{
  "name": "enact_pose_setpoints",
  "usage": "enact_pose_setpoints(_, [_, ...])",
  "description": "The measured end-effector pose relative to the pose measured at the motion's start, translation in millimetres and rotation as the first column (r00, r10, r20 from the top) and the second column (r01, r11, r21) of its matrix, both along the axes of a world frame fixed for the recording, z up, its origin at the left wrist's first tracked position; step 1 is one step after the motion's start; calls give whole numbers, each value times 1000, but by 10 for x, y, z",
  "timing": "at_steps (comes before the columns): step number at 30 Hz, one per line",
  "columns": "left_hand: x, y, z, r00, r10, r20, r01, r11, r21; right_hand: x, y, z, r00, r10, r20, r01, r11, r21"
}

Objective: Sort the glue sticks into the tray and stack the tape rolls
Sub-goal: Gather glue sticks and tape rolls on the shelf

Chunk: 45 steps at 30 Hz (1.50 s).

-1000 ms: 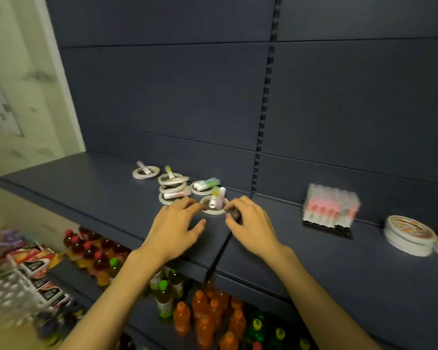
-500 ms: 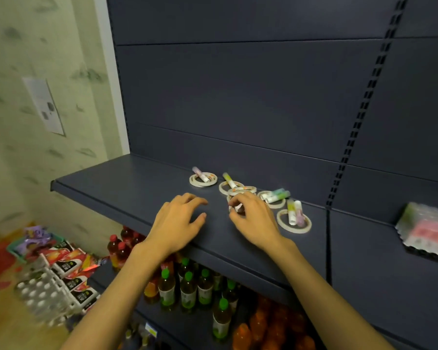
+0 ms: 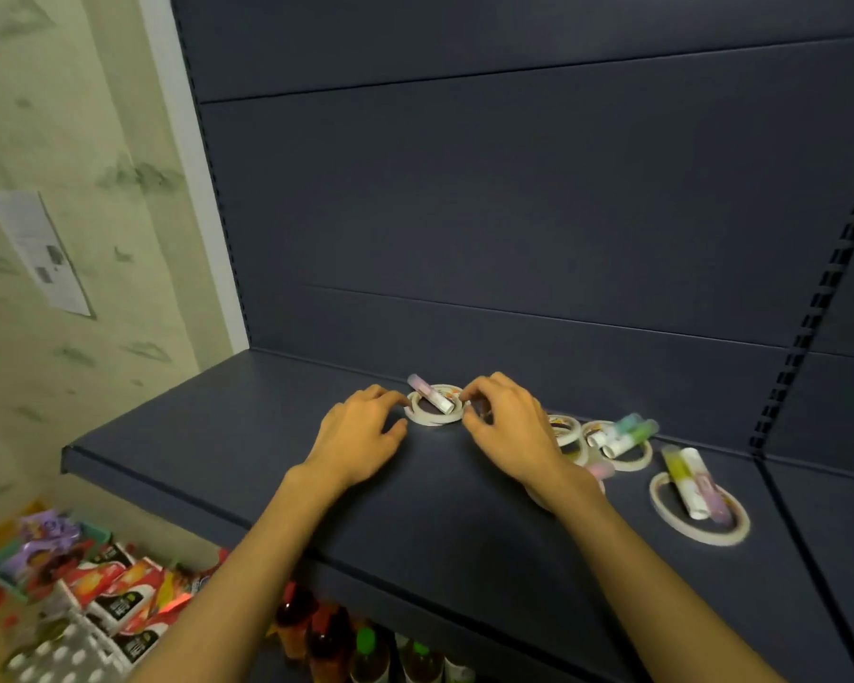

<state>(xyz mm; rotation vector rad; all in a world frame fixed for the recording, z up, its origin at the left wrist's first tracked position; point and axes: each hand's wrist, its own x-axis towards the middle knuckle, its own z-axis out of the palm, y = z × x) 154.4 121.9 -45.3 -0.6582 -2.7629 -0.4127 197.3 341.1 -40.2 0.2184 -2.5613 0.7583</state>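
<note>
Both hands have shifted leftward along the dark blue metal shelf (image 3: 228,436) since the earlier frame, from the middle cluster of rolls to the leftmost white tape roll (image 3: 434,412), now at centre frame. Left hand (image 3: 361,436) rests with fingers loosely extended, fingertips touching the roll's left rim. Right hand (image 3: 509,426) has curled fingers at the roll's right rim; whether they pinch it cannot be told. A pink-capped white glue stick (image 3: 432,394) lies tilted across this roll. Right of centre, further white tape rolls (image 3: 622,456) carry a green-capped glue stick (image 3: 627,431); lower right, a larger white tape ring (image 3: 696,527) holds two sticks, yellow-green and lilac (image 3: 691,480). Bottled drinks (image 3: 366,653) stand on the shelf below.
</note>
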Motion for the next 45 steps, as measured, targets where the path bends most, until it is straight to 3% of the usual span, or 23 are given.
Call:
enact_pose_setpoints(3, [-316, 18, -49, 998, 50, 30, -52, 996, 69, -151, -61, -71, 999, -37, 1, 37, 999, 15])
enact_pose_setpoints(5, [-501, 65, -89, 987, 127, 95, -144, 969, 203, -239, -110, -126, 998, -56, 12, 56, 998, 40])
enact_pose_setpoints(9, [-854, 197, -111, 895, 117, 430, -335, 812, 478, -396, -193, -203, 993, -107, 42, 103, 990, 95])
enact_pose_setpoints(12, [-1068, 276, -171, 862, 49, 504, -353, 772, 528, -478, -239, -226, 983, -170, 63, 162, 980, 111])
enact_pose_setpoints(17, [-1321, 338, -274, 840, 1, 542, -335, 786, 519, -592, -342, -249, 967, -248, 65, 241, 965, 104])
enact_pose_setpoints(19, [-1401, 326, -309, 824, -101, 557, -314, 737, 598, -631, -394, -290, 961, -275, 41, 269, 957, 108])
enact_pose_setpoints(22, [-1513, 214, -344, 825, -268, 497, -287, 558, 778, -638, -460, -404, 952, -307, 1, 306, 949, 80])
enact_pose_setpoints(25, [-1600, 33, -389, 890, -282, 359, -217, 431, 876, -615, -478, -540, 961, -276, -30, 278, 948, 156])
enact_pose_setpoints(27, [-1643, -54, -417, 932, -242, 272, -162, 394, 905, -613, -488, -582, 965, -258, -42, 261, 941, 216])
enact_pose_setpoints(31, [-1682, -120, -408, 979, -120, 165, -89, 476, 875, -651, -458, -598, 969, -236, -70, 246, 932, 267])
enact_pose_setpoints(37, [-1675, -39, -383, 971, -170, 166, -45, 553, 832, -641, -464, -611, 972, -227, -66, 236, 910, 342])
enact_pose_setpoints(45, [-1448, 31, -122, 932, -328, 156, -2, 423, 906, -281, -527, -355, 947, -285, -147, 311, 928, 206])
